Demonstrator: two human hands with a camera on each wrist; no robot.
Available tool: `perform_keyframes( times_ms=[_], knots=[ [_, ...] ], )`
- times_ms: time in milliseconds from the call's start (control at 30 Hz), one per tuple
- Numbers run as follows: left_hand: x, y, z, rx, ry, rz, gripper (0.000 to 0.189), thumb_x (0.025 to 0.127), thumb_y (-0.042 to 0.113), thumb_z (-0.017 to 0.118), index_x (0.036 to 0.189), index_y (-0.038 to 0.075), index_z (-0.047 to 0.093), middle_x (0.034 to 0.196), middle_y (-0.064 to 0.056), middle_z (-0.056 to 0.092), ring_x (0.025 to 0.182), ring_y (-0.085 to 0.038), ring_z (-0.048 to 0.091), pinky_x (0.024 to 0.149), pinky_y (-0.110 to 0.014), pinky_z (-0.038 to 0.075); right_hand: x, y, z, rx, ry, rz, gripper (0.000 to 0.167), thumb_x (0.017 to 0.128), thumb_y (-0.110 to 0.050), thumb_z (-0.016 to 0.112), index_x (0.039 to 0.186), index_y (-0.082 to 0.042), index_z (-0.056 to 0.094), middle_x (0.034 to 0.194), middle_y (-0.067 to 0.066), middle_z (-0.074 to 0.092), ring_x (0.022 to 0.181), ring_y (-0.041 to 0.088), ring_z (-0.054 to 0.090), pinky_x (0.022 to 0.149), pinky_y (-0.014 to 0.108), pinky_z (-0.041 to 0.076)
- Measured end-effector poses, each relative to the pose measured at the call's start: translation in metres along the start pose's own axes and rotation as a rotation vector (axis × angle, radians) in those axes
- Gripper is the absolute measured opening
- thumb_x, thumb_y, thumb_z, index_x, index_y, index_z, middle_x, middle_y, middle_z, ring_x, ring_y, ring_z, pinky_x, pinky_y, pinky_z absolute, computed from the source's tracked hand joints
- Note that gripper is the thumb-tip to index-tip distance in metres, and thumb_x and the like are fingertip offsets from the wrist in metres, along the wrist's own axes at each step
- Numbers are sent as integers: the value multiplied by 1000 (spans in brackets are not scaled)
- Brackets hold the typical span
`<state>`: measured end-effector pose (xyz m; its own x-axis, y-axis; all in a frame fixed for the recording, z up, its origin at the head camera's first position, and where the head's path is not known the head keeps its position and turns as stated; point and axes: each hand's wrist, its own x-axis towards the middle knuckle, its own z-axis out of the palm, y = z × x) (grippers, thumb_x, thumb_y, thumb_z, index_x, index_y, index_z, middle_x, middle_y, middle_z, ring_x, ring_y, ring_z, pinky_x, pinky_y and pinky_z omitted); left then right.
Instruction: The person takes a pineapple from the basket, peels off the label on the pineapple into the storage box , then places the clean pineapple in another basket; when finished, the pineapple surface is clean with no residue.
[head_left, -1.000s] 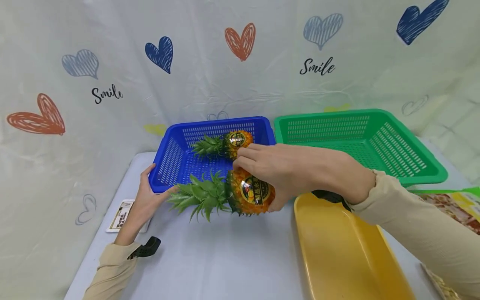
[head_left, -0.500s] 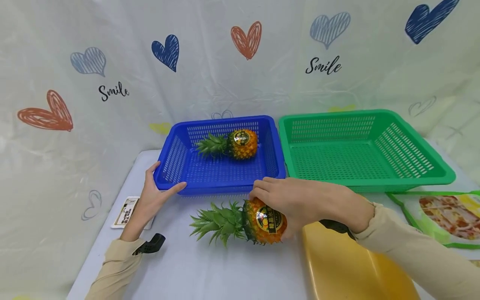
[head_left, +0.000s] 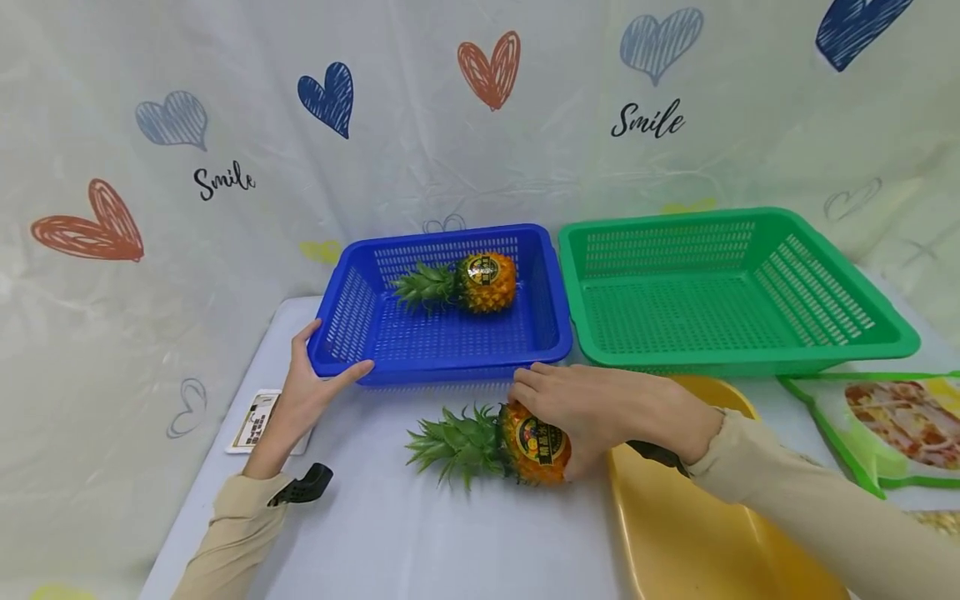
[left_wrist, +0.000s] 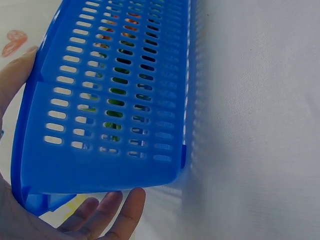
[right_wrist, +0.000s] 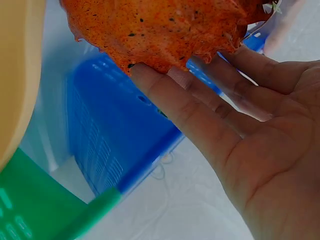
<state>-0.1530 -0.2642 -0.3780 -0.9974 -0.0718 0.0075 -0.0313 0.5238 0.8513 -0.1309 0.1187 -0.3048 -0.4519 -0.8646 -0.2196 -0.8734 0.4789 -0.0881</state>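
My right hand (head_left: 592, 412) grips a small pineapple (head_left: 536, 450) from above, its round orange body under the fingers and its leafy crown (head_left: 453, 446) pointing left. A black-and-gold label faces up on it. The fruit is low at the white tabletop, in front of a blue basket (head_left: 442, 371). In the right wrist view, fingertips (right_wrist: 150, 75) press against the spiky orange skin (right_wrist: 160, 30). My left hand (head_left: 311, 392) holds the basket's front left corner, thumb along the front and fingers round the side (left_wrist: 125, 215). Another pineapple (head_left: 487, 283) lies inside the basket.
A green basket (head_left: 735, 360) stands right of the blue one. In front of it, partly under my right arm, lies a yellow tray (head_left: 675, 517). A green-edged printed bag (head_left: 892, 425) is at the far right. A white printed card (head_left: 258, 421) lies by my left wrist.
My right hand has brought the pineapple from over the blue basket's front edge toward me and down to the tabletop, slightly rightward. My left hand has stayed on the basket corner.
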Motion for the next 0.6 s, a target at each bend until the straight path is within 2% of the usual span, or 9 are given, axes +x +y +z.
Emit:
perform_keyframes(
  times_ms=[100,167,400,500,600],
  knots=[
    [0,0,0,-1,1,-2,113,91,39,81,168,17,0,172,-19,6,156,-43,17,123,-63,20,4,0,1,8,-11,22,90,72,-43,94,140,1,54,132,16,58,124,36,58,103,47,53],
    [1,1,0,0,1,-5,113,91,40,81,168,17,0,172,-20,7,155,-43,18,123,-63,20,6,0,2,1,-28,33,92,73,-44,93,142,2,52,137,19,57,129,39,56,107,49,51],
    [2,1,1,19,-8,-19,113,91,41,81,168,19,0,173,-18,4,156,-44,14,123,-66,19,9,1,2,-12,-56,48,97,74,-46,94,145,4,51,137,19,57,126,36,57,108,46,50],
    [1,1,0,24,-8,-16,114,91,42,81,168,19,-1,173,-18,3,156,-45,14,122,-67,19,7,2,2,33,-76,76,99,77,-46,92,149,5,47,147,23,52,134,40,53,112,51,47],
    [-1,1,-1,41,-4,-3,115,91,42,81,168,17,-1,173,-20,5,156,-45,15,122,-66,20,5,3,2,98,-104,116,99,82,-45,89,155,4,42,158,26,42,146,44,42,115,56,42]
  ],
)
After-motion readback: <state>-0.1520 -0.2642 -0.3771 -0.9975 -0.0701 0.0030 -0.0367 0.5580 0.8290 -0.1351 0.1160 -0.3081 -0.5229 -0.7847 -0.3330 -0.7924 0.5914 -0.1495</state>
